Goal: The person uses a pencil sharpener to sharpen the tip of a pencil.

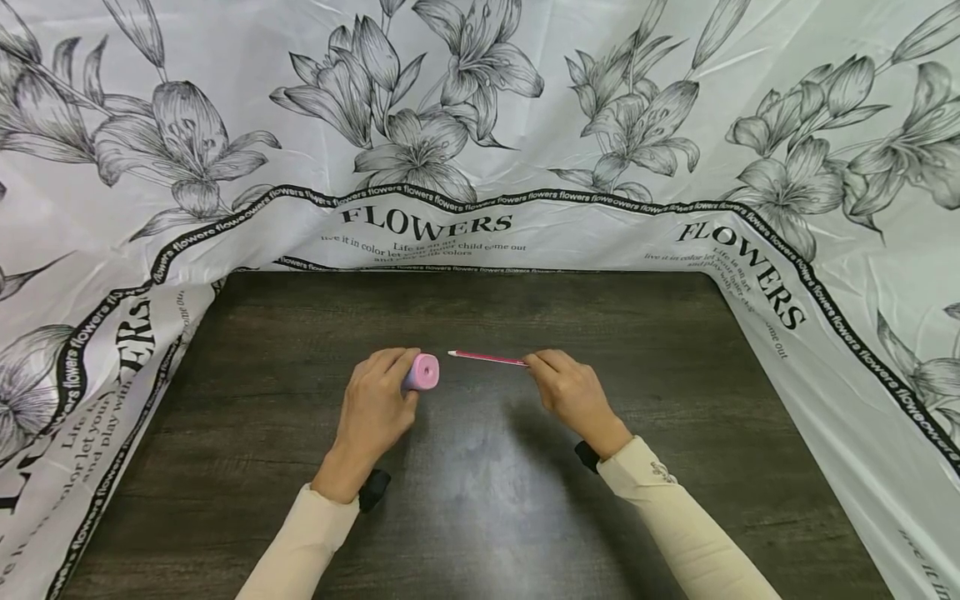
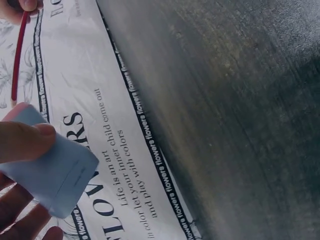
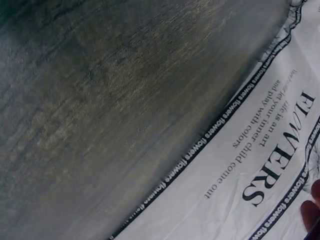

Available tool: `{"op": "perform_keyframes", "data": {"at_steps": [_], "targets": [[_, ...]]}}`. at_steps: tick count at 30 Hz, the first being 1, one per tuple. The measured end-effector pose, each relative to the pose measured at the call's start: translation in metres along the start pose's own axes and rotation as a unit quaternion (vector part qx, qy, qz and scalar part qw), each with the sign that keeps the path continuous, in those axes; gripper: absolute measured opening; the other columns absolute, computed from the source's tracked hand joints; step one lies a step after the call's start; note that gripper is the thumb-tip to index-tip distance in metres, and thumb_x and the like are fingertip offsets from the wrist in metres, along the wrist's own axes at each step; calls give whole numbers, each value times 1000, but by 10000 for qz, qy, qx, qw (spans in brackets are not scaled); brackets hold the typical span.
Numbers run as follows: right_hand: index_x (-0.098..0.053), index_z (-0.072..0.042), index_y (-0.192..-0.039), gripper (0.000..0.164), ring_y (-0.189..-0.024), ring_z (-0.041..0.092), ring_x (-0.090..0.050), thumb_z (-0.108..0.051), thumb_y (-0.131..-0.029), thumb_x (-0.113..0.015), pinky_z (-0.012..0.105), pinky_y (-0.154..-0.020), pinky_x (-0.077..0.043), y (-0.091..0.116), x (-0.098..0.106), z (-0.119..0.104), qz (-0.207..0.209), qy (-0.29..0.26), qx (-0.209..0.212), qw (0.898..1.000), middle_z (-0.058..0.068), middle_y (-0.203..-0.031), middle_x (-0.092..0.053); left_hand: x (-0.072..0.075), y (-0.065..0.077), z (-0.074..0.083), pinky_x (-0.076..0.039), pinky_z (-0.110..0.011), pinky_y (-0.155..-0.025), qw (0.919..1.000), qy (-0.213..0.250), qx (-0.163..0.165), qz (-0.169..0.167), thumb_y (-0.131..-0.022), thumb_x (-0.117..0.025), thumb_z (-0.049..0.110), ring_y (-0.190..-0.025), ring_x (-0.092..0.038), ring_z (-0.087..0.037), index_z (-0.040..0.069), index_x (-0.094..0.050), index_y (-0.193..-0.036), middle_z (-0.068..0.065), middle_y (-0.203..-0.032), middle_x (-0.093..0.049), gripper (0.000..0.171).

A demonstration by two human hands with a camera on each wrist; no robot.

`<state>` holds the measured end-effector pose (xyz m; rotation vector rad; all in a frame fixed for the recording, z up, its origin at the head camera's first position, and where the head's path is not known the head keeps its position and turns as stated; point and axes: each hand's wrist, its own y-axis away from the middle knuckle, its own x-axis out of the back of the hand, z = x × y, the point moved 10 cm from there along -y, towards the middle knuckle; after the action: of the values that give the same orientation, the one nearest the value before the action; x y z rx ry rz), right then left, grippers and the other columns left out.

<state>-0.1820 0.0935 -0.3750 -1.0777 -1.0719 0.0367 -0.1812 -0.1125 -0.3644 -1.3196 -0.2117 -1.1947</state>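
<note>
My left hand (image 1: pixel 372 407) holds a small pencil sharpener (image 1: pixel 429 380) above the table, with its pink face and round hole turned to the right. Its body looks pale blue in the left wrist view, where the thumb lies across the sharpener (image 2: pixel 62 167). A red pencil (image 1: pixel 487 359) is pinched near its right end by my right hand (image 1: pixel 567 390). The pencil's pale tip points left at the hole, with a short gap between them in the head view. Only some fingertips (image 3: pixel 310 215) of the right hand show in the right wrist view.
Both hands are over a dark wood-grain table (image 1: pixel 480 500). White cloth (image 1: pixel 615 225) with black flower drawings and lettering hangs behind the table and along both sides. A black band (image 1: pixel 374 490) is at the left wrist, another (image 1: pixel 587 457) at the right.
</note>
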Motion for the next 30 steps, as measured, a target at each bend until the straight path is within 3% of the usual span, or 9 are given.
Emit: {"op": "perform_keyframes", "data": {"at_steps": [5, 9, 12, 16, 22, 26, 30], "targets": [[-71, 0, -93, 15, -64, 17, -58, 0, -78, -74, 25, -48, -49, 5, 1, 17, 7, -37, -860, 9963, 10, -84, -60, -4, 4, -15, -50, -49, -84, 9980, 288, 550, -67, -60, -83, -3, -98, -63, -34, -3, -65, -111, -19, -104, -69, 54], [-71, 3, -91, 12, -58, 16, -55, -4, -81, -73, 27, -47, -47, 14, 1, 32, -22, 4, -1597, 9872, 11, -77, -58, -12, 11, -32, -52, -51, -80, 9891, 710, 1260, -284, -64, -83, 2, -95, -64, -37, -5, -63, -113, -23, -104, -68, 53], [-72, 3, -89, 12, -57, 17, -57, -6, -81, -74, 29, -48, -49, 21, 0, 42, -80, 101, -2079, 9781, 11, -73, -58, -17, 15, -42, -53, -52, -78, 9818, 963, 1596, -367, -67, -82, 6, -93, -65, -40, -4, -63, -112, -24, -103, -68, 50], [-72, 5, -87, 12, -57, 19, -60, -6, -80, -74, 31, -50, -50, 32, -4, 55, -252, 42, -2735, 9615, 12, -70, -61, -25, 21, -55, -54, -51, -76, 9727, 1207, 1936, -433, -69, -81, 8, -91, -67, -38, -5, -62, -113, -25, -104, -68, 49], [-71, 9, -88, 15, -60, 26, -67, -5, -82, -71, 36, -51, -54, 58, -22, 71, -659, -249, -3693, 9266, 18, -74, -68, -43, 34, -73, -53, -50, -78, 9616, 1297, 2339, -621, -71, -80, 5, -92, -67, -38, -7, -59, -116, -27, -106, -67, 51], [-71, 8, -90, 18, -62, 27, -68, -8, -82, -70, 38, -54, -55, 77, -38, 75, -976, -316, -4044, 9088, 19, -77, -69, -56, 43, -81, -51, -52, -85, 9549, 1288, 2540, -838, -73, -77, 2, -101, -64, -41, -7, -56, -119, -28, -111, -64, 51], [-72, 6, -89, 17, -64, 27, -68, -9, -81, -71, 40, -56, -55, 91, -47, 76, -1148, -221, -4189, 9005, 17, -76, -70, -65, 48, -86, -49, -53, -89, 9515, 1316, 2617, -945, -73, -73, -2, -106, -61, -44, -7, -55, -119, -30, -113, -63, 50]]}}
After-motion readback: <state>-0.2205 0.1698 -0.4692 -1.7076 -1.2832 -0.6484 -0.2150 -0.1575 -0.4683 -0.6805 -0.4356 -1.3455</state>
